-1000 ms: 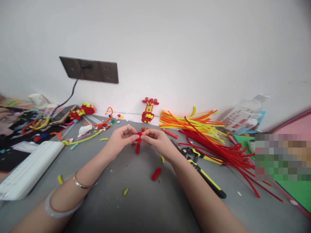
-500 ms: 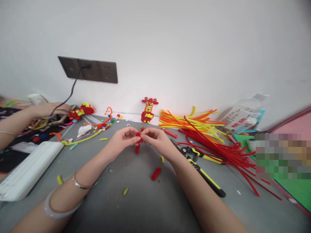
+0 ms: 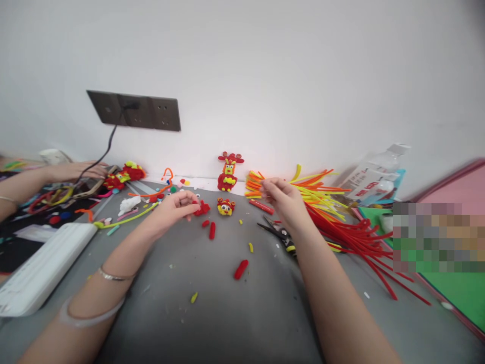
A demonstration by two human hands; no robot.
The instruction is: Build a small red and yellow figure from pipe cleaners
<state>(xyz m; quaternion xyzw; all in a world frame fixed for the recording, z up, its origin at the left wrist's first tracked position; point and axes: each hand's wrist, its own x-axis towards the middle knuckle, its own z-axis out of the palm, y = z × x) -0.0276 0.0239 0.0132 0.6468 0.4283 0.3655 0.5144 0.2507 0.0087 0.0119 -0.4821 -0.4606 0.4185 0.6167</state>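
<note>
My left hand (image 3: pixel 173 211) is closed in a pinch on a red fuzzy piece (image 3: pixel 202 208), just above the grey table. Over the tips of the yellow and orange pipe cleaners (image 3: pixel 322 191), my right hand (image 3: pixel 284 198) has its thumb and fingers pressed together; whether a stem is between them is unclear. Between the hands lies a small red and yellow head with googly eyes (image 3: pixel 226 207). A finished-looking red figure (image 3: pixel 228 174) stands behind it against the wall. Short red pieces (image 3: pixel 212 230) lie in front, along with a larger red piece (image 3: pixel 241 269).
Pliers (image 3: pixel 278 233) and red pipe cleaners (image 3: pixel 352 232) lie partly behind my right forearm. A red stick (image 3: pixel 261 207) is near my right hand. At left are a white power strip (image 3: pixel 49 268) and another person's hand (image 3: pixel 81 172). A bottle (image 3: pixel 379 174) stands at right.
My hands have parted. The right one moved right to the pipe cleaners, while the left drew slightly left with the red piece. The small head between them is now uncovered.
</note>
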